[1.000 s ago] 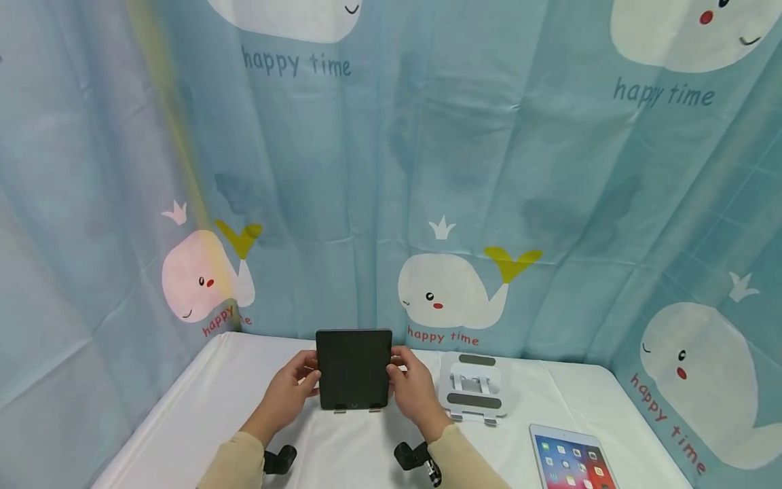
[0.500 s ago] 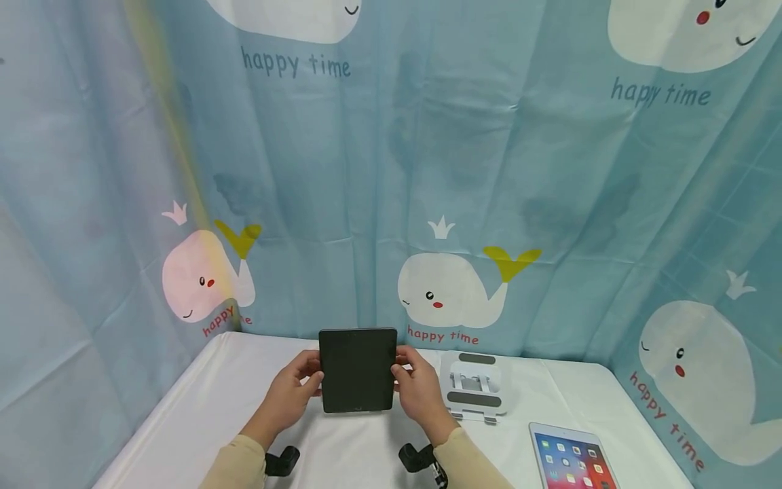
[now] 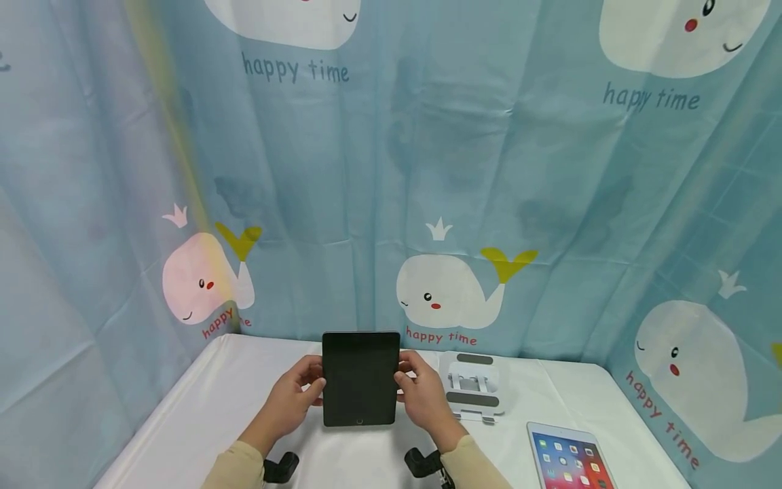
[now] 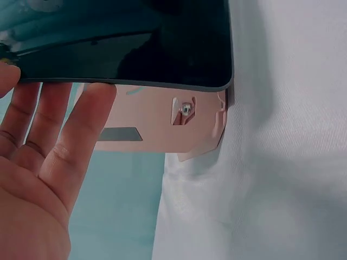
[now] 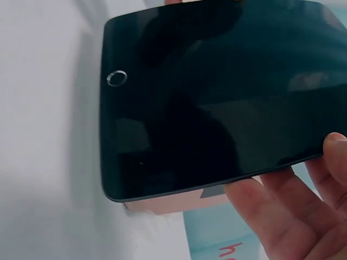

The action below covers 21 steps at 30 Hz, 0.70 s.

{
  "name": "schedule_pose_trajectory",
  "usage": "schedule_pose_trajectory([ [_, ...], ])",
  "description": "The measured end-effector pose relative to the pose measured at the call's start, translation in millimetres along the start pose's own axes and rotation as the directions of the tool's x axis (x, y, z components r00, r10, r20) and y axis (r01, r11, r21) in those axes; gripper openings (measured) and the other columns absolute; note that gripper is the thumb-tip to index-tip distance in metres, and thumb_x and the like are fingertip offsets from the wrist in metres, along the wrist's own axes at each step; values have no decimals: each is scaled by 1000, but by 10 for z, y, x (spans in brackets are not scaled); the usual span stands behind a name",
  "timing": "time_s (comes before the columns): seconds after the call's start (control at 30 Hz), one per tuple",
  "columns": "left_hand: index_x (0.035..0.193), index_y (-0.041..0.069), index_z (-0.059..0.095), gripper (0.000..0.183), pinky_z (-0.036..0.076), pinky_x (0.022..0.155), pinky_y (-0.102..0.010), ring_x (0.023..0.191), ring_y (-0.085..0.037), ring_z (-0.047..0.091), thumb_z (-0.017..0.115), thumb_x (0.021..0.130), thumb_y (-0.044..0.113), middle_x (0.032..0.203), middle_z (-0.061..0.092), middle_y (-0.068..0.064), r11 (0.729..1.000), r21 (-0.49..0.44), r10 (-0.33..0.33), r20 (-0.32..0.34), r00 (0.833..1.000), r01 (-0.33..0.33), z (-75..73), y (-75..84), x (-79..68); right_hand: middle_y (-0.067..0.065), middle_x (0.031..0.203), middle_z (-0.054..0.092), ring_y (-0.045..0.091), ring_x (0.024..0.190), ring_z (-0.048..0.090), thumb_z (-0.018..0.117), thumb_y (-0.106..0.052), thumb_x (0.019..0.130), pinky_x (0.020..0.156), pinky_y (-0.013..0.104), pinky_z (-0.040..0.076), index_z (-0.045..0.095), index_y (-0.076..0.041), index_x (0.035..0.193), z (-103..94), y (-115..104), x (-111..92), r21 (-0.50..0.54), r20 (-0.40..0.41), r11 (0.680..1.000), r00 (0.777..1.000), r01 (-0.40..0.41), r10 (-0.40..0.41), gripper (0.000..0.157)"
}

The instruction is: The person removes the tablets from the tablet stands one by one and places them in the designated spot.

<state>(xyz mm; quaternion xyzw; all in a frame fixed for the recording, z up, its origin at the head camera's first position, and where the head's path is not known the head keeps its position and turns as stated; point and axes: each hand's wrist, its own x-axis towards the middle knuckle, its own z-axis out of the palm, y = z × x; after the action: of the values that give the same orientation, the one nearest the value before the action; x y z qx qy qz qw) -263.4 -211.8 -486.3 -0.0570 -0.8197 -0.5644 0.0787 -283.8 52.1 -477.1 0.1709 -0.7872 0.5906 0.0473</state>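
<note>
A black tablet (image 3: 360,380) with a dark screen and a round home button is held upright between both hands in the head view. My left hand (image 3: 290,401) pinches its left edge, thumb in front and fingers behind. On the opposite edge, my right hand (image 3: 424,397) grips it the same way. Behind the tablet, the left wrist view shows part of a pink tablet stand (image 4: 157,138) with a dark pad and a cutout. The tablet hides this stand in the head view. In the right wrist view, only a strip of it shows below the tablet.
A white-grey tablet stand (image 3: 472,399) with dark pads lies folded to the right of my right hand. Nearer on the right, a white tablet (image 3: 571,458) lies with its screen lit. A white cloth covers the table (image 3: 201,414); a blue whale-print curtain (image 3: 342,204) hangs behind.
Both hands have lifted the black tablet off the stand's lower lips and brought it slightly right and nearer. Its screen faces me throughout. The head view has shifted slightly.
</note>
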Motion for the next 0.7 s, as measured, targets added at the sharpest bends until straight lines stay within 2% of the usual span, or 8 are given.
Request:
schedule_pose_trajectory([
  [0.13,121,24,60,32,58,66,-34,95,-23,61,61,98,2,103,60,-4,1000,-14,-14,24,1000,15,6,15,-25,7,104,57,21,78,67,55,-8,103,69,43,60,60,-20,120,-39,-7,-25,-13,24,1000,1000,-14,14,22],
  [0.3,124,24,60,33,59,65,-37,93,-25,60,60,98,3,104,59,-6,999,-39,-29,65,997,32,11,34,-62,6,103,57,20,78,67,54,-7,103,67,46,60,59,-21,121,-77,-10,-58,-15,40,998,998,-57,58,23],
  [0.53,127,19,58,32,59,63,-42,89,-28,62,58,99,3,104,59,-11,994,-98,-39,125,991,51,10,79,-123,10,100,57,24,79,67,53,-2,102,61,40,60,59,-18,119,-140,-11,-97,53,88,994,992,-91,86,24],
  [0.7,130,15,56,31,58,62,-44,87,-30,63,57,100,5,103,57,-14,985,-153,-56,185,981,86,9,105,-159,13,97,56,26,77,68,53,0,101,57,42,59,58,-14,117,-184,-6,-127,101,120,988,987,-120,108,22],
])
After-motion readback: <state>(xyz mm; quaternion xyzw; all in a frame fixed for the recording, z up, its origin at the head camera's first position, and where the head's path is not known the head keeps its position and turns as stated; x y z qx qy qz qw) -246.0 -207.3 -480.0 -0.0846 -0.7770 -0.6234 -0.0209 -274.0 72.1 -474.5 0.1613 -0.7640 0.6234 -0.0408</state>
